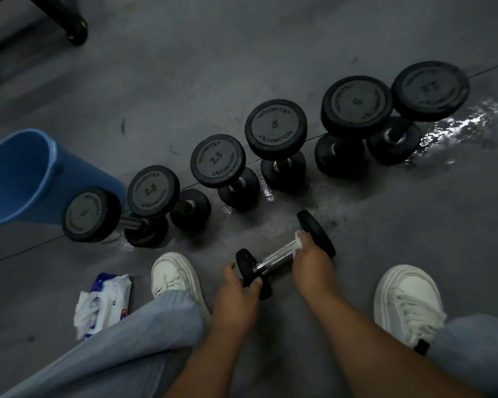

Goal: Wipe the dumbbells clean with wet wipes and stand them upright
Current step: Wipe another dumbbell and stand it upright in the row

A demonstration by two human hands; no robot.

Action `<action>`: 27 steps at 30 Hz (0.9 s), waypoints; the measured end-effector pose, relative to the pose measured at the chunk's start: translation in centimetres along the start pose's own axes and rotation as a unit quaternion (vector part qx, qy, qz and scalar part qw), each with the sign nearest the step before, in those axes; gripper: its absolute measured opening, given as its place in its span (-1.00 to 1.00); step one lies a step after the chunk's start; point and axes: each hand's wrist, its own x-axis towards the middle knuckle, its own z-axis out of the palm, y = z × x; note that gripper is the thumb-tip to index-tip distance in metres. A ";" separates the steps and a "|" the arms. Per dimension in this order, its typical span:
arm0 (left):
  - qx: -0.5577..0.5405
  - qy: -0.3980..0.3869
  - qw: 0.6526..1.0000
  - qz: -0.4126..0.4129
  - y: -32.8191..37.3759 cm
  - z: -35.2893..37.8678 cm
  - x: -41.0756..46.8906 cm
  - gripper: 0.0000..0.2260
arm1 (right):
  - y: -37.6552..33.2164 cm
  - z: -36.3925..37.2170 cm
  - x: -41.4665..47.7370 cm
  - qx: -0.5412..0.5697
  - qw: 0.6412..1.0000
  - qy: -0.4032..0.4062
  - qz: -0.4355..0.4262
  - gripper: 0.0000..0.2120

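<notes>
Black dumbbell (274, 257) at lower centre; left hand (237, 285) grips near head, right hand (311, 255) wraps wet wipe (299, 239) round handle (282, 252). Six dumbbells (275, 129) stand upright across middle; seemingly last one left.

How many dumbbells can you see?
7. Six standing dumbbells line up from the blue bin to the wet patch; the seventh dumbbell is in the left hand and right hand. None seem hidden.

One small black dumbbell (276, 258) lies on its side, a white wet wipe (299, 240) wrapped on its shiny handle (269, 262). Six more black dumbbells (275, 130) stand upright in a row behind.
</notes>
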 end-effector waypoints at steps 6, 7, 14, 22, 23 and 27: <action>0.022 -0.029 0.999 -0.015 -0.3 0.5 -0.5 -0.59 | -0.8 1.0 -1.8 0.072 0.988 -0.132 0.020 -0.74; 0.028 -0.034 0.999 -0.017 -0.6 0.6 -0.4 -0.60 | 0.0 0.6 -1.5 0.049 0.996 -0.065 0.020 -0.73; 0.042 -0.045 0.998 -0.015 -0.4 0.7 -1.4 -0.55 | -0.9 1.8 -3.6 0.107 0.979 -0.172 0.021 -0.79; 0.019 -0.048 0.998 -0.023 -1.0 1.4 -1.5 -0.57 | 0.3 0.3 -4.6 -0.067 0.980 -0.163 -0.092 -0.64; 0.011 -0.047 0.999 -0.021 -1.4 1.6 -1.2 -0.57 | 0.4 -0.1 -4.1 -0.055 0.987 -0.131 -0.075 -0.64; -0.014 -0.027 0.999 -0.034 -1.8 1.5 0.2 -0.50 | 1.8 -1.3 -3.5 0.026 0.996 -0.049 0.066 -0.68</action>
